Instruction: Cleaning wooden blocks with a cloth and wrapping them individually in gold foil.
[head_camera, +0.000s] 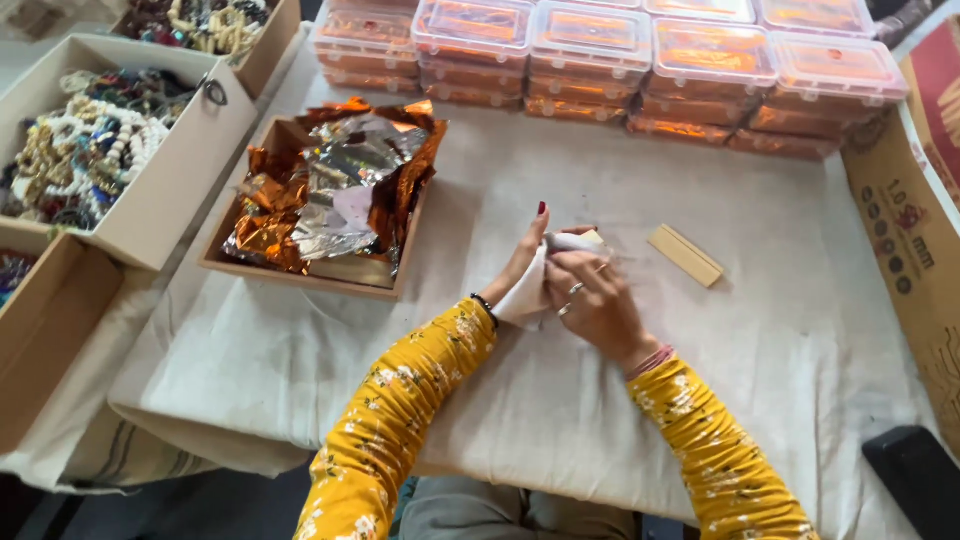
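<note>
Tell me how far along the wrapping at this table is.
Done, apparently: rows of lidded clear boxes stacked at the table's far edge. In hand: the left hand and right hand fold a white sheet around a small pale block. Left: another wooden block lies bare on the cloth, and foil sheets fill the wooden tray.

Your sleeves are mustard yellow with a small white floral print. Your left hand (520, 265) shows dark red nail polish and a dark wristband; your right hand (597, 300) wears rings.
</note>
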